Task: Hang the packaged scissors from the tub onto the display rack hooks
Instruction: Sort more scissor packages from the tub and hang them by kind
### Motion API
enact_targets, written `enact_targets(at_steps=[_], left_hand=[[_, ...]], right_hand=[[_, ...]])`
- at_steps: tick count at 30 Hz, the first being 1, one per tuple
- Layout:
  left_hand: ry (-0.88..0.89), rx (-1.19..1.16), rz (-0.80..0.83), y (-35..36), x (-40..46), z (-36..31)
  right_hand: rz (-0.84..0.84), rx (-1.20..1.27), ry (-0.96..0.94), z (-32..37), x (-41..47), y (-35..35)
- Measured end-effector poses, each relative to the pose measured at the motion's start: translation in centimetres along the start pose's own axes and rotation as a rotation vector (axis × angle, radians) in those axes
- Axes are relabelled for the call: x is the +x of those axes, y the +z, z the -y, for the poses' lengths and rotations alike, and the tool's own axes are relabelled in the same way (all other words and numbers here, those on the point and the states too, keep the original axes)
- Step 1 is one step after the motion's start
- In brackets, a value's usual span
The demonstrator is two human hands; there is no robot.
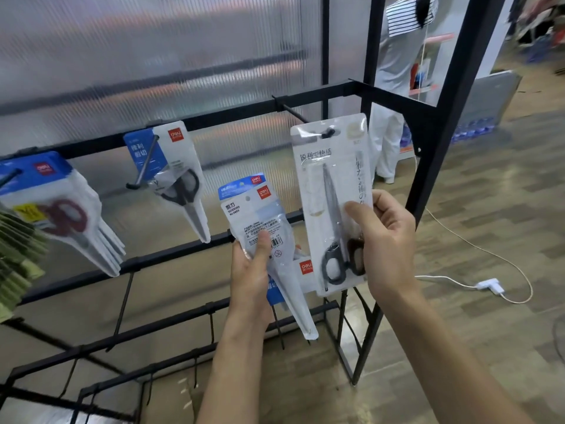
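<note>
At centre right, the right hand pinches a long scissors pack whose top hole sits at the tip of a rack hook — just on it. Lower centre, the left hand grips small packs. More packs hang at left.

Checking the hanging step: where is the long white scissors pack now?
Right of centre, the long white scissors pack is in the right hand, its hole at the hook tip.
</note>
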State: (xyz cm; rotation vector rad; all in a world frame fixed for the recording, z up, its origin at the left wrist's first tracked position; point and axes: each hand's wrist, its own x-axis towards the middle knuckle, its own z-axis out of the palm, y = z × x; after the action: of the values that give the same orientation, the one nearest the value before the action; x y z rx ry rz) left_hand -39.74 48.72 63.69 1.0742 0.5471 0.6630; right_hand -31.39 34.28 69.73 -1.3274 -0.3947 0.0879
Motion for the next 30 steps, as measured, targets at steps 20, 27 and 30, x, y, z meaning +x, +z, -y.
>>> enact_targets(at_steps=[20, 27, 30], left_hand=[[-0.021, 0.024, -0.183, -0.6, 2.6, 0.6], [0.010, 0.067, -0.184, -1.3, 2.5, 0.6], [0.006, 0.077, -0.167, -1.3, 2.4, 0.9]], right_hand=[[0.102, -0.063, 0.311, -3.0, 10.6, 4.8], [0.062, -0.059, 0.360, -3.3, 12.6, 6.3], [0.028, -0.052, 0.372, -3.9, 11.9, 6.1]])
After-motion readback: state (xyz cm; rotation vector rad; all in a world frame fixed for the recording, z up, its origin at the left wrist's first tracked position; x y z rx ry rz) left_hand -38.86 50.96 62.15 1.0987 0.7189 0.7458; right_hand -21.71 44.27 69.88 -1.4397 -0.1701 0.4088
